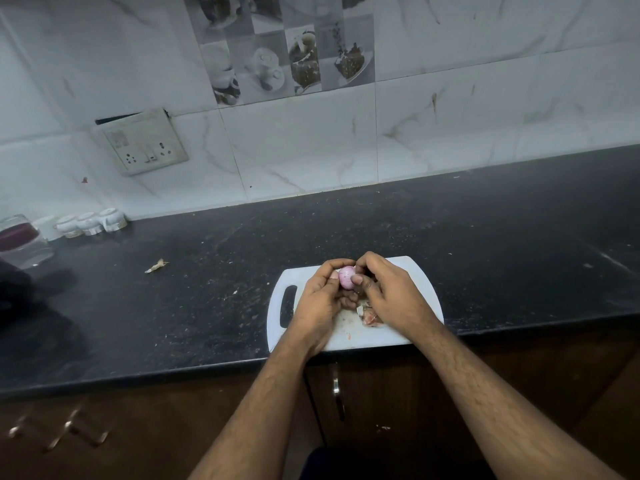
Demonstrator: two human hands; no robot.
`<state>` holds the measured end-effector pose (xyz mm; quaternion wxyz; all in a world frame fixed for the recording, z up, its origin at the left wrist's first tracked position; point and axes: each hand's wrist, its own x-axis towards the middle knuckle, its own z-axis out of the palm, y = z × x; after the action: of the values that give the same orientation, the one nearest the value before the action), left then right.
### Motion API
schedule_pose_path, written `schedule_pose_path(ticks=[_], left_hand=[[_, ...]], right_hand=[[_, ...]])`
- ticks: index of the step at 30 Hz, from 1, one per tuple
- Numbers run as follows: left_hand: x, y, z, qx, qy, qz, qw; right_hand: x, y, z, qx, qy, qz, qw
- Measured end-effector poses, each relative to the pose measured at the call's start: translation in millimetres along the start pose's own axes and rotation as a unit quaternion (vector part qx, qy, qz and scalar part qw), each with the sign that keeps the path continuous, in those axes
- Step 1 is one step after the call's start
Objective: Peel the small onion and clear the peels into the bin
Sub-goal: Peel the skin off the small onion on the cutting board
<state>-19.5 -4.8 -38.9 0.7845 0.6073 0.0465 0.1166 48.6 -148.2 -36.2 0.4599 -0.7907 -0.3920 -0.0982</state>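
A small pink-purple onion (346, 277) is held above the white cutting board (412, 271) between both hands. My left hand (320, 299) cups it from the left and below. My right hand (388, 292) pinches it from the right, thumb on its front. Brownish peels (369, 315) lie on the board just under my right hand. No bin is in view.
The board sits at the front edge of a black speckled counter (207, 289). A loose peel scrap (156, 266) lies on the counter to the left. Small white jars (91, 221) and a glass container (20, 240) stand at the far left by the wall.
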Motion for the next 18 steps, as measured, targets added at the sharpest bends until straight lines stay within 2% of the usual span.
schedule_pose_path(ticks=[5, 11, 15, 18], left_hand=[[1, -3, -1, 0.017, -0.006, 0.022, 1.000], [4, -6, -4, 0.005, -0.002, 0.023, 1.000], [1, -6, -4, 0.006, -0.004, 0.041, 0.999], [0, -6, -2, 0.028, -0.001, 0.053, 0.998]], right_hand=[[0, 1, -3, 0.022, 0.023, 0.019, 0.999], [4, 12, -1, 0.031, 0.075, 0.105, 0.991], [4, 10, 2, -0.008, 0.047, 0.075, 0.996], [2, 4, -1, 0.006, 0.065, 0.062, 0.996]])
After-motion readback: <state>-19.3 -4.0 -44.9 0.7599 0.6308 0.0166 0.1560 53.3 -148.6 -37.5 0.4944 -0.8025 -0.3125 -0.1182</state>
